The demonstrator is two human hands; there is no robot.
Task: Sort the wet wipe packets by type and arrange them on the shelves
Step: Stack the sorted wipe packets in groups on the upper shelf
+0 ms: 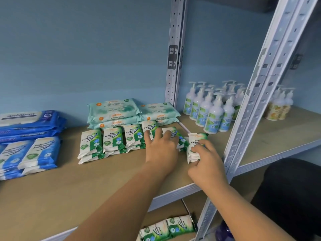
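The wooden shelf (52,197) carries flat soft packs toward its back edge — large teal packs (114,110), then a row of small green pine packets (112,139) in front. Near the right edge, the left hand (161,148) lies spread on the row's end. The right hand (206,164) pinches one green packet (195,141) by its lower corner — light, pliable, slick film, I judge, best gripped across its short sides.

I see bare shelf (73,192) board open from 6 to 8 o'clock, in front of the green packets (102,142). At 9 o'clock blue packets (34,153) crowd the edge. At 3 o'clock the slotted upright (243,129) and pump bottles (210,110) behind it block passage rightward.
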